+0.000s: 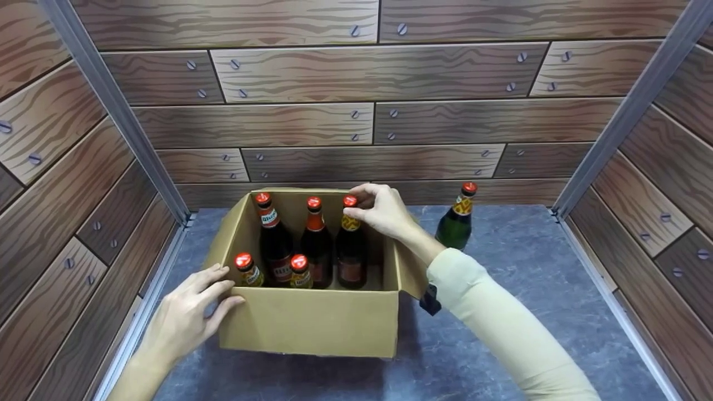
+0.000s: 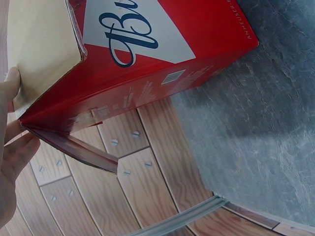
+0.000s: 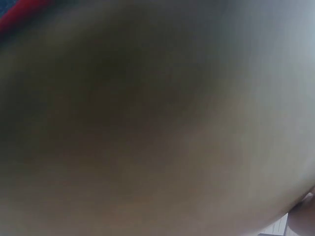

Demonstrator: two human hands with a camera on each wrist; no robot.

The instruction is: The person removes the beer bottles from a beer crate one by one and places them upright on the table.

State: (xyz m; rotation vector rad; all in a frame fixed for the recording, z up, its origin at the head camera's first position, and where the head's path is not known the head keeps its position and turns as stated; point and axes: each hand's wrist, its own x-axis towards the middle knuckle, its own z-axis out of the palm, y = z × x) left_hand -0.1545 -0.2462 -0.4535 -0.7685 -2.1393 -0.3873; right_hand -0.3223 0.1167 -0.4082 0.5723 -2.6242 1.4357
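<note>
An open cardboard box [image 1: 309, 323] stands in the middle in the head view, its front flap folded down. The left wrist view shows the red printed outside of the box [image 2: 162, 78]. My left hand [image 1: 186, 309] grips the front left corner, thumb on the front flap and fingers at the side flap. My right hand [image 1: 384, 210] reaches over the right wall and pinches a dark bottle [image 1: 351, 253] by its neck, just at the red cap. That bottle is upright inside the box. A blurred tan surface blocks most of the right wrist view.
Several other red-capped bottles share the box, among them a tall bottle [image 1: 276, 245] at the back left and a lower-standing bottle [image 1: 301, 272] in front. A green bottle [image 1: 455, 223] stands outside, right of the box. Wood-patterned walls [image 1: 312, 122] enclose the grey tabletop [image 1: 535, 289].
</note>
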